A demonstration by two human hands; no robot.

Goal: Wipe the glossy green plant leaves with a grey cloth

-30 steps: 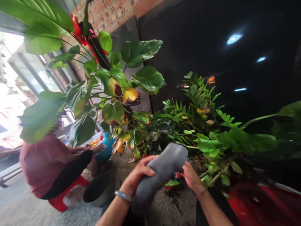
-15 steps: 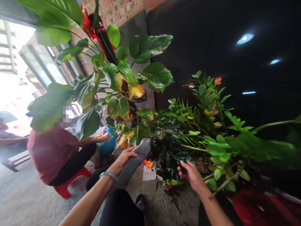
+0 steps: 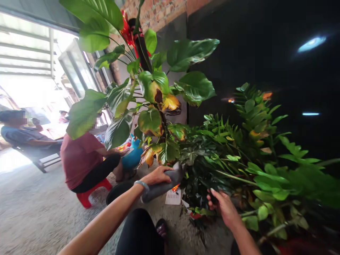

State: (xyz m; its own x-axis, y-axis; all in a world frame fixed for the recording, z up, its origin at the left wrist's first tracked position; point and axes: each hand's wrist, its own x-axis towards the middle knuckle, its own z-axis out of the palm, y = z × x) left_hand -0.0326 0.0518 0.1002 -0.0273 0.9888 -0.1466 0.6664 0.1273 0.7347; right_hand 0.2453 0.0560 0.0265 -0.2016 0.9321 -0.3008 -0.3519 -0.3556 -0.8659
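My left hand (image 3: 158, 175) is closed over a long grey sock (image 3: 157, 190), which reaches from below my wrist to the dark leaves (image 3: 199, 177). Its far end, beyond my fingers, points up and to the right. My right hand (image 3: 222, 205) is to the right, beside those leaves, with the fingers curled in and the thumb against them. Whatever is between those fingers is too small or dark to make out. Above my left hand rises a tall potted plant with broad green leaves (image 3: 195, 86), some of them yellow and brown.
Bushy green plants (image 3: 265, 177) spread along the right, before a dark glossy wall (image 3: 252, 46). A printed card (image 3: 173, 197) is on the concrete floor (image 3: 87, 230). Left, a person in a red shirt (image 3: 79, 159) sits on a red stool (image 3: 85, 202) near a blue object (image 3: 132, 156); another person sits farther back.
The view has swung left, so the surroundings appear farther right. My left hand and the sock have tilted from steep to nearly level. My right hand keeps its curled shape by the leaves.
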